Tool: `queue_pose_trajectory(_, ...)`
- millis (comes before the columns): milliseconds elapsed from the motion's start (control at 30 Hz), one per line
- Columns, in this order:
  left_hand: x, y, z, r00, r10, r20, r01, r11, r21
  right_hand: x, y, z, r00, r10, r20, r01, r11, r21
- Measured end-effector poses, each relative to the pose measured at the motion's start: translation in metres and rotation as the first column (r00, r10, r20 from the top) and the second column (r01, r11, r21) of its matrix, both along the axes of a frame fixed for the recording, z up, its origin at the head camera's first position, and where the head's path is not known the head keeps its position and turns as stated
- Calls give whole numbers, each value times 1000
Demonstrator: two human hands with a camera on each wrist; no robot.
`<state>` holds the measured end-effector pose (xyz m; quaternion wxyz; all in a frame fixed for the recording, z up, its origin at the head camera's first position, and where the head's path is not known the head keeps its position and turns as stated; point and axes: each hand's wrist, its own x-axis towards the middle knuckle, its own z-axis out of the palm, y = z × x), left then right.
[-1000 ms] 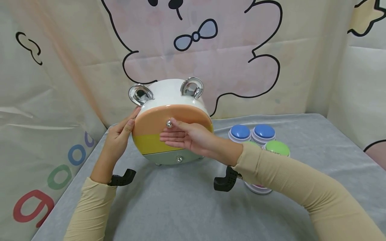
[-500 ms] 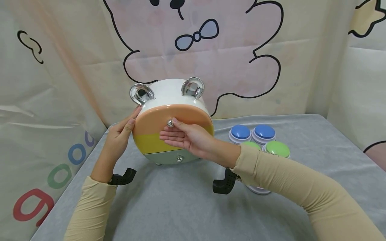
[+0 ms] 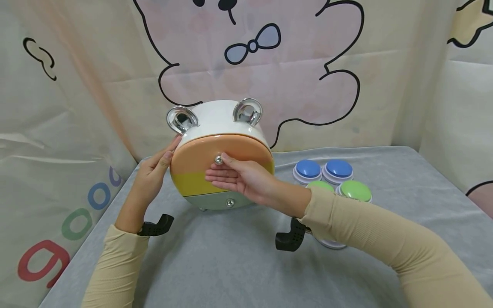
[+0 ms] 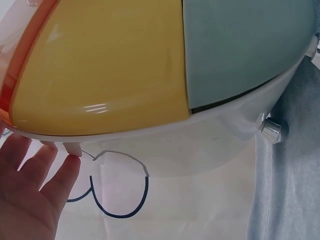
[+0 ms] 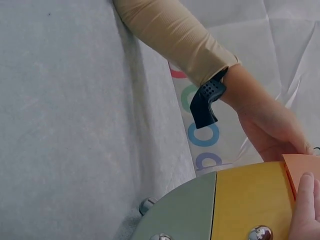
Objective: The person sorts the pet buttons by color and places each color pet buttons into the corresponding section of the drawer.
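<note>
A round drawer box stands upright, with a white body (image 3: pixel 215 112), chrome ears and an orange (image 3: pixel 196 152), a yellow (image 3: pixel 188 184) and a green drawer front (image 3: pixel 208 201). My right hand (image 3: pixel 250 177) pinches the orange drawer's silver knob (image 3: pixel 218 159) between thumb and index finger, the other fingers stretched across the yellow front. In the right wrist view the orange front (image 5: pixel 302 167) stands slightly proud of the yellow one. My left hand (image 3: pixel 152 173) steadies the box's left side, fingers fairly straight; in the left wrist view its fingertips (image 4: pixel 70 165) touch the rim.
Right of the box are several round push buttons, blue (image 3: pixel 308 168) and green (image 3: pixel 355 190) among them, partly covered by my right sleeve (image 3: pixel 358 218). Grey cloth (image 3: pixel 223 265) covers the table. A printed curtain (image 3: pixel 292 94) hangs close behind the box.
The orange drawer front and its knob have come slightly toward me with my right hand, and a thin seam shows along its top. My left hand stays in place.
</note>
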<state>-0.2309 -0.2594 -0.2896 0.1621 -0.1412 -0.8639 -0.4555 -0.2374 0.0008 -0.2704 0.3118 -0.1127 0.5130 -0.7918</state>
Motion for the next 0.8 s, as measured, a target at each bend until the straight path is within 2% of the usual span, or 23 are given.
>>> queue_pose_trajectory(200,-1,-1,-1,1000,9,1,-9,1000,0,7,2,0,1000,10,4,-10,1000,12)
queue_pose_trajectory(600,-1,0,-1,1000,16,-15,-16,1000,-14,23,14,0,997,59,-41,-57,997,61)
queue_pose_trajectory(800,0,1,0,1000,18,-13,-19,1000,-20,33,16,0,997,60,-52,-56,996,67)
